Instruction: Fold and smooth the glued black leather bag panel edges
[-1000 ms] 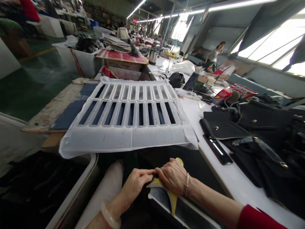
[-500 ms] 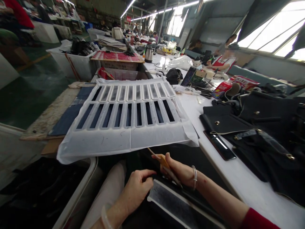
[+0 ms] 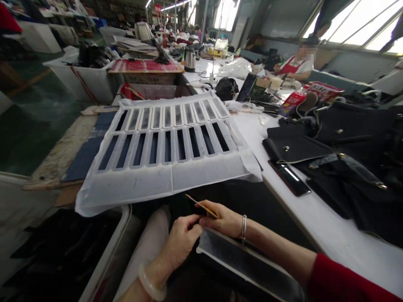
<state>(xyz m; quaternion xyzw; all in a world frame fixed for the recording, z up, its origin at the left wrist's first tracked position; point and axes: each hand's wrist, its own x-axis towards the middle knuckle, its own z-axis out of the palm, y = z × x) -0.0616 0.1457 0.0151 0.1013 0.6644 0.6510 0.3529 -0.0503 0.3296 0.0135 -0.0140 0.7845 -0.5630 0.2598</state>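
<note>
My left hand (image 3: 182,241), a pale bangle on its wrist, is closed in a pinch at the near-left end of a long dark panel with whitish edges (image 3: 248,260). Right beside it, my right hand (image 3: 222,220) is bent over the same end of the panel, its fingertips meeting the left ones. A thin yellowish stick (image 3: 201,204) pokes out of the right hand toward the upper left; its lower part is hidden in the grip. Beyond both hands lies a white sheet (image 3: 151,184) bearing two rows of narrow rectangular frames (image 3: 180,115), the back row mostly dark-filled.
A bin of black pieces (image 3: 126,218) stands at lower left. On the white table (image 3: 292,214) at right lie a phone (image 3: 291,178) and black leather bags (image 3: 355,134). A kettle (image 3: 190,61) stands farther back. Another person (image 3: 296,65) sits across the table.
My right hand has come left and down onto the panel's end, meeting the left hand. The stick has turned and now shows as a thin line. The view has shifted slightly.
</note>
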